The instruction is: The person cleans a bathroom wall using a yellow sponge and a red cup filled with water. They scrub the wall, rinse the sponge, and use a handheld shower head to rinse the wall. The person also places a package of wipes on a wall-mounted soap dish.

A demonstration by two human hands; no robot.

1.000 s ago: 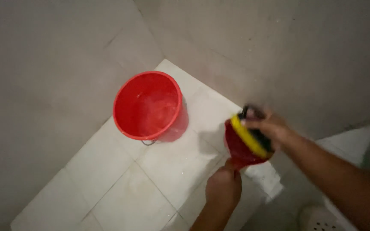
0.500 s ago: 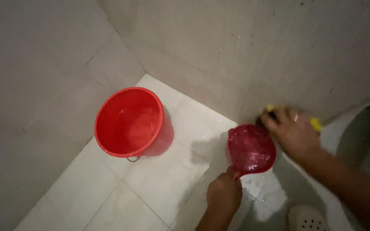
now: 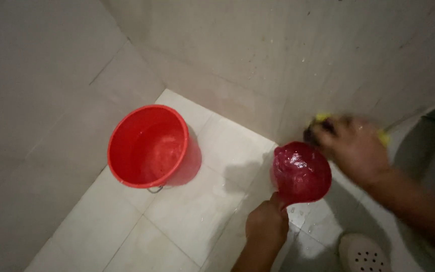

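The left hand (image 3: 267, 225) grips the round red plastic dipper (image 3: 300, 173) by its handle, bowl just below-left of the right hand (image 3: 354, 147) pressing a yellow sponge (image 3: 323, 118) against the wall.

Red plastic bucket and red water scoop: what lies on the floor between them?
Only bare, wet white floor tile separates the red plastic bucket and red water scoop, seen in the head view.

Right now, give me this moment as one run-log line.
left hand: grips red dipper by handle | right hand: presses yellow sponge on wall | red bucket: upright on floor tiles, apart
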